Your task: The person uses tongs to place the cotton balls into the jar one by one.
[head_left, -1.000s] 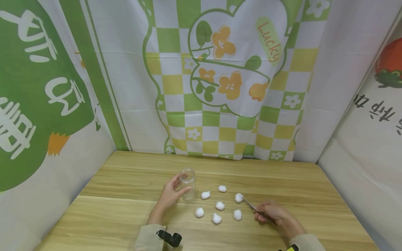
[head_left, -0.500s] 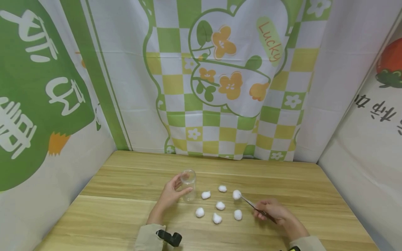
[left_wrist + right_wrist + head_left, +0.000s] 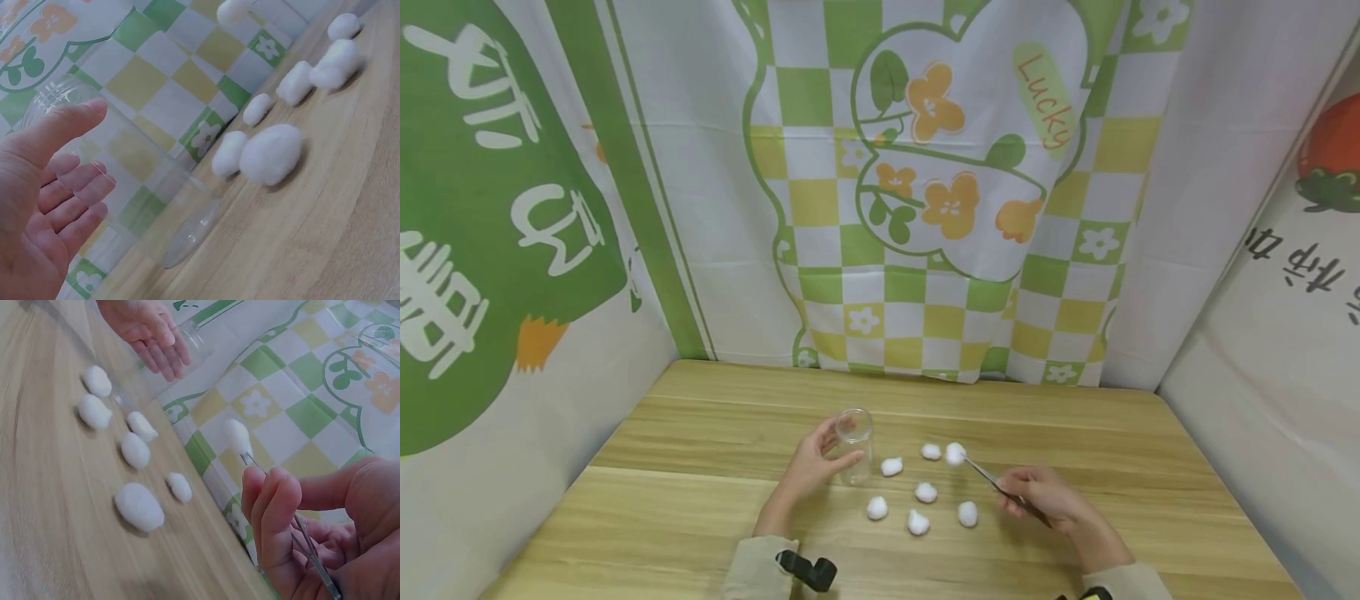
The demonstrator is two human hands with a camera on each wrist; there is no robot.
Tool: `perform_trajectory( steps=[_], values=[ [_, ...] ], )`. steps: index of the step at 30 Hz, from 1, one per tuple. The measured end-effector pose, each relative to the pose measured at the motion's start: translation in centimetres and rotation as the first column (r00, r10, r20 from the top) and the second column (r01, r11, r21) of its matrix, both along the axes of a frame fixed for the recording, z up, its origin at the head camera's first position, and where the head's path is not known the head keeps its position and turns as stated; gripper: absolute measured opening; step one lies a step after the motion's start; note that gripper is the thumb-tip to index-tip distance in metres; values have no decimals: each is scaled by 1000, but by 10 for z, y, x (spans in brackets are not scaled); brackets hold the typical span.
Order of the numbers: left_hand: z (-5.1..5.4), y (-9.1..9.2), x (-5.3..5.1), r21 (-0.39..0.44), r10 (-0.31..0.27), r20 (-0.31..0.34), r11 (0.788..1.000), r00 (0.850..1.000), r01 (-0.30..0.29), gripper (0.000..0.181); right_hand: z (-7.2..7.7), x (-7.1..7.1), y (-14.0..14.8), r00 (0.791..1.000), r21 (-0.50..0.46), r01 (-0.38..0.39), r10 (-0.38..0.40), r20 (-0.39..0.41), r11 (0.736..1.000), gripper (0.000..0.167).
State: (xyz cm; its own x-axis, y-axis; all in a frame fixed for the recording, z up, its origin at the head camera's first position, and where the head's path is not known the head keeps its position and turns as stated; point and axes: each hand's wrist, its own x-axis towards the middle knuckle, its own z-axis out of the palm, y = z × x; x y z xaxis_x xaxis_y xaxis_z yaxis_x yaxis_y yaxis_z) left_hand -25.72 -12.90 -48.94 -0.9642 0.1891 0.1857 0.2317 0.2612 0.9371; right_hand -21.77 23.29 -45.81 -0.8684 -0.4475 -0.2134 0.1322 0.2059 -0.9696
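Observation:
A clear, open-topped jar (image 3: pixel 855 450) stands on the wooden table, and my left hand (image 3: pixel 812 458) holds it from the left, thumb in front and fingers behind. In the left wrist view the jar (image 3: pixel 156 181) looks empty. My right hand (image 3: pixel 1041 496) pinches metal tweezers (image 3: pixel 992 479). A white cotton ball (image 3: pixel 955 454) sits in their tips; in the right wrist view this cotton ball (image 3: pixel 236 436) hangs above the table. Several loose cotton balls (image 3: pixel 926 492) lie between my two hands.
The wooden table (image 3: pixel 700 500) ends at a green-and-white checked curtain (image 3: pixel 925 325) behind. Printed fabric walls (image 3: pixel 1270 350) border both sides. A black wrist strap device (image 3: pixel 805 571) sits on the left sleeve.
The tweezers have lifted the cotton ball and carried it up and to the left, towards the jar. My left hand and the jar have shifted very slightly right.

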Motion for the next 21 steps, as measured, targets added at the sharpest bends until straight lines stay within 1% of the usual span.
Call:
perform_trajectory(
  steps=[2,6,9,14,21],
  values=[
    [0,0,0,-4,2,-2,1000,1000,-2,58,2,-1,-1,1000,-11,-28,28,-6,1000,19],
    [0,0,0,-1,2,1,1000,1000,-2,58,4,-2,-4,999,-14,-38,38,3,999,19],
    [1,1,1,0,0,-1,1000,1000,0,58,7,-1,-7,1000,8,-16,16,9,1000,17],
    [3,1,2,9,4,10,1000,1000,-4,58,13,-1,-12,1000,7,-16,16,3,1000,17],
    [3,2,2,-9,14,0,1000,1000,-14,58,14,-3,-15,1000,5,-12,12,4,1000,15]
  ],
)
